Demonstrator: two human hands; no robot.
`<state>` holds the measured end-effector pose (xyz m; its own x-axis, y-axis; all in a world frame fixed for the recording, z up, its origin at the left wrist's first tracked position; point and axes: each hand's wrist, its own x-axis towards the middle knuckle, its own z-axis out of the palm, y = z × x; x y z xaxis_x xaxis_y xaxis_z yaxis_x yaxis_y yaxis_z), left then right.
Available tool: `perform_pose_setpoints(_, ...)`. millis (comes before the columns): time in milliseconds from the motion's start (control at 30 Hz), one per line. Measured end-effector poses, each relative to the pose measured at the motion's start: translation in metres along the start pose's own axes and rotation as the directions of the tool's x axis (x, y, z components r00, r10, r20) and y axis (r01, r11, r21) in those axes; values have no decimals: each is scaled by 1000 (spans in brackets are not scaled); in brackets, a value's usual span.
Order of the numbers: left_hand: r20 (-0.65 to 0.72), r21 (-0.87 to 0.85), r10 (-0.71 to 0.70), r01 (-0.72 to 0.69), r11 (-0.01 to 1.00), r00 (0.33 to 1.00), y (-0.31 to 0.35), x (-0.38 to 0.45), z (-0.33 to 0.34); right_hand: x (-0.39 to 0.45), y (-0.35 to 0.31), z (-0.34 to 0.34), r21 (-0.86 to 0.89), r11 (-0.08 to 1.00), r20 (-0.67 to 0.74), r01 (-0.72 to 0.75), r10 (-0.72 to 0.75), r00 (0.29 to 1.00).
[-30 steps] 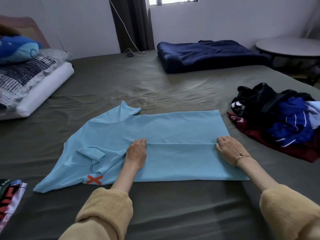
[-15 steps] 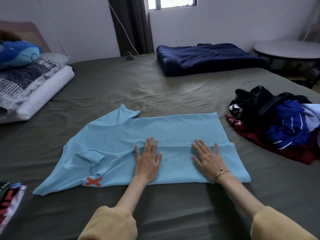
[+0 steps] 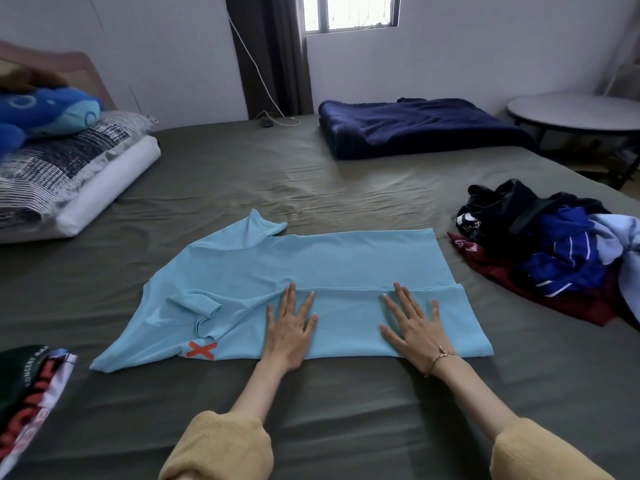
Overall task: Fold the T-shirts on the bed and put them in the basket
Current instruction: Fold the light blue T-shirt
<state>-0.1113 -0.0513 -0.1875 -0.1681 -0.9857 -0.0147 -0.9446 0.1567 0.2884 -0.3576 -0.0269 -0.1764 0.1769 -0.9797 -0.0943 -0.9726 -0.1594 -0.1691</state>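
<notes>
Both palms want to sweep outward along the folded flap, pressing the crease flat before the far side gets turned in. The left hand (image 3: 290, 332) and right hand (image 3: 414, 329) lie flat, fingers straight and spread, gripping nothing. The light blue T-shirt (image 3: 311, 268) lies mid-bed (image 3: 346, 403), near edge folded over, one sleeve poking toward eleven o'clock, an orange X by the left hand.

Two bare forearms in pushed-up mustard sleeves reach from the bottom of the frame toward its centre. Left hand (image 3: 290, 329) and right hand (image 3: 414, 323) lie palm down, fingers straight and spread; a bracelet circles the right wrist.
</notes>
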Motion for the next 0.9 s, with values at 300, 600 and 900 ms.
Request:
perform_pose_setpoints(300,-324,-75,103,-134,988,940,-36,-32,-15,-30,13,1,219,948,-319,232,-155,935)
perform_pose_setpoints(600,-320,161,344,-307,938,883,-46,-61,-26,-41,12,7,120,927,-371,354,-289,882)
perform_pose_setpoints(900,-258,362,451,-347,865,855,-51,-63,-29,-47,17,-5,164,939,-254,302,-255,933)
